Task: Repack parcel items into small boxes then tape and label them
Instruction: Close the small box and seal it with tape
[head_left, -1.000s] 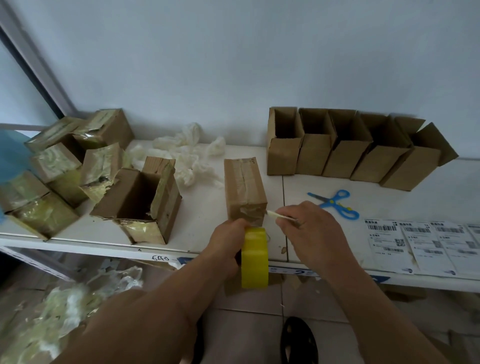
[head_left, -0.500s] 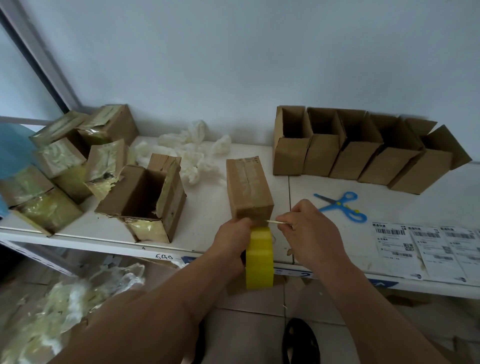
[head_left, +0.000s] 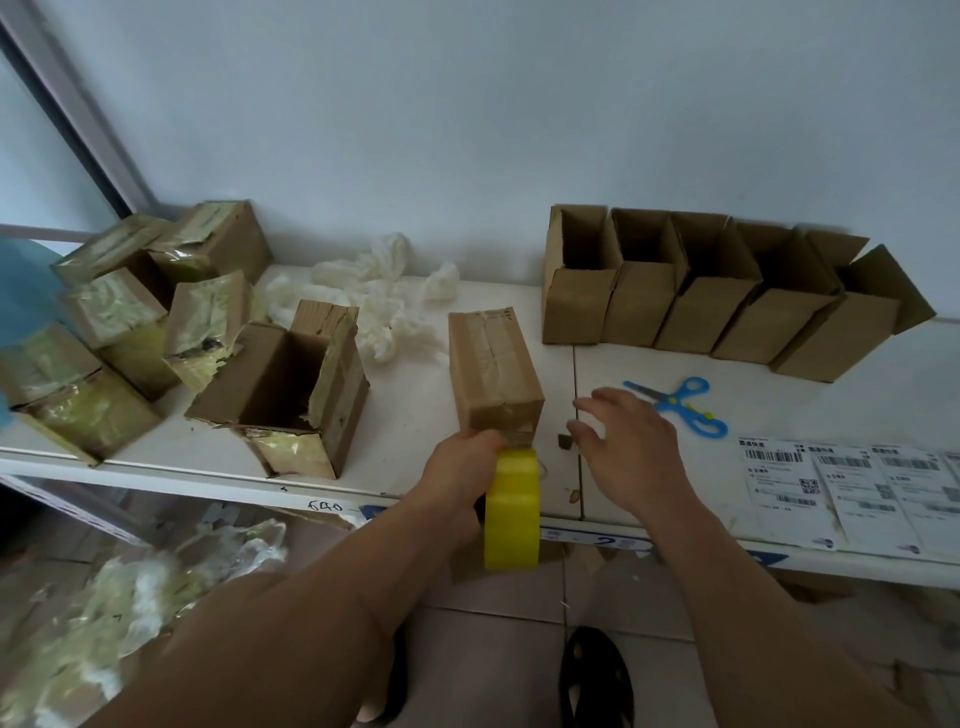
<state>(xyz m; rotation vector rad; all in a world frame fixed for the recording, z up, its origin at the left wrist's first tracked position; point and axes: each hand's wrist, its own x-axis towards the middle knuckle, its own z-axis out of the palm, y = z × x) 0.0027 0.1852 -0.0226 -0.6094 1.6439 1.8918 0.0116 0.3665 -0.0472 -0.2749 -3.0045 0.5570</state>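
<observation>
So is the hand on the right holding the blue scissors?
No, the right hand is open with fingers spread above the table, and the blue scissors lie untouched on the table behind it.

I see the taped box (head_left: 493, 374) on the table (head_left: 426, 447). Open boxes (head_left: 722, 296) stand behind-right of it, scissors (head_left: 680, 405) right, torn carton (head_left: 291, 395) left.

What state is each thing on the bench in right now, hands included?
Small box: closed, taped.
Tape dispenser: gripped, against the box's near end.
Left hand: grips the dispenser.
Right hand: open, holding nothing.
Row of boxes: open.
Torn carton: open.
Scissors: lying flat.
Labels: flat, unused.
</observation>
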